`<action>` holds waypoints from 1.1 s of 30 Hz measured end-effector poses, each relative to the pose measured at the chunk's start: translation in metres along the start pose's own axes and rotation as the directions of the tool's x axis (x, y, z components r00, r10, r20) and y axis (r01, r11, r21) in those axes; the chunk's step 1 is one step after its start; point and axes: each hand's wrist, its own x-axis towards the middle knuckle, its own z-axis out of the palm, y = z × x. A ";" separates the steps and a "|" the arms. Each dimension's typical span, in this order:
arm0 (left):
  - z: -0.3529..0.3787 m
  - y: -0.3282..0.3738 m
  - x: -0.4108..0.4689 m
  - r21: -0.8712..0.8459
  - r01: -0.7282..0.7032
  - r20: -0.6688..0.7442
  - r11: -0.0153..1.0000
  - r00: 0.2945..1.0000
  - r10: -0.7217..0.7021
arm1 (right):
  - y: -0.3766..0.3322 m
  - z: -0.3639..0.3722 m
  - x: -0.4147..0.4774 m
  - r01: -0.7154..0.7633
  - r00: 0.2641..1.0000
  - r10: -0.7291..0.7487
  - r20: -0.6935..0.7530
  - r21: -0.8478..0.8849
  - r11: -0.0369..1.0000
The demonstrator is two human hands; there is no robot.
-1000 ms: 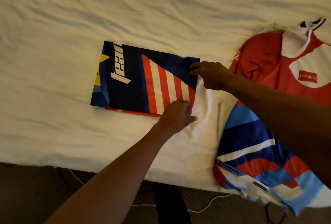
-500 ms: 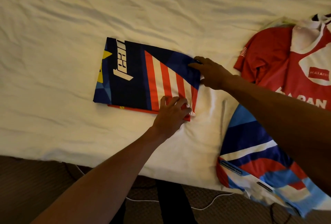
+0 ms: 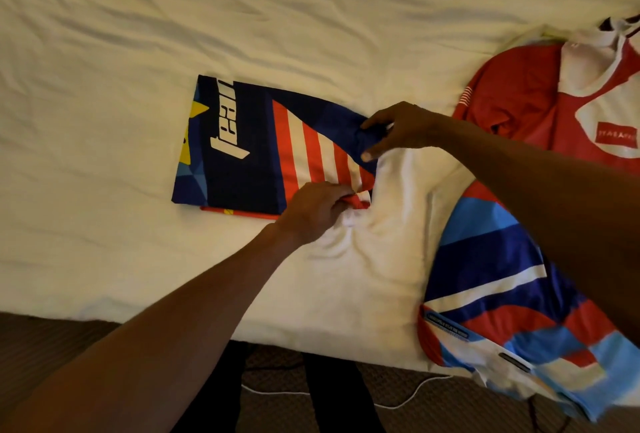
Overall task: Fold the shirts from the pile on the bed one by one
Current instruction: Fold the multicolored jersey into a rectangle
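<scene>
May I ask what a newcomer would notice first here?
The folded navy striped shirt stands out mid-bed on the cream sheet. The left hand pinches its near right corner and the right hand its far right corner. At the right lie a red and white shirt and, nearer the bed's edge, a blue patterned shirt.

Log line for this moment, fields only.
step: folding navy striped shirt | left hand: pinches near right corner | right hand: pinches far right corner | pile: unfolded, at right
</scene>
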 end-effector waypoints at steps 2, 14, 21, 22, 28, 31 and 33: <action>-0.003 0.000 0.004 -0.091 0.081 0.015 0.993 0.997 -0.080 | -0.001 0.003 0.001 -0.052 0.998 0.059 -0.012 0.307 0.950; -0.090 -0.003 0.008 -0.705 0.412 0.069 0.577 0.850 -0.522 | -0.022 0.002 -0.026 -0.022 0.990 0.106 -0.092 0.647 0.762; -0.216 0.015 -0.003 -0.941 0.250 0.072 0.227 0.805 -0.589 | -0.092 -0.053 -0.054 0.050 0.991 -0.129 0.029 0.820 0.570; -0.235 0.020 -0.008 -0.954 0.222 0.069 0.200 0.815 -0.576 | -0.111 -0.063 -0.062 0.089 0.986 -0.163 0.020 0.767 0.635; -0.344 0.046 -0.048 -0.977 0.092 -0.033 0.193 0.827 -0.561 | -0.223 -0.107 -0.098 0.291 0.946 -0.221 -0.237 0.325 0.900; -0.391 0.054 -0.079 -0.982 0.000 -0.112 0.187 0.800 -0.589 | -0.285 -0.126 -0.119 0.358 0.905 -0.289 -0.313 0.190 0.914; -0.419 0.057 -0.103 -0.983 -0.063 -0.158 0.174 0.772 -0.615 | -0.327 -0.135 -0.131 0.405 0.874 -0.345 -0.342 0.120 0.907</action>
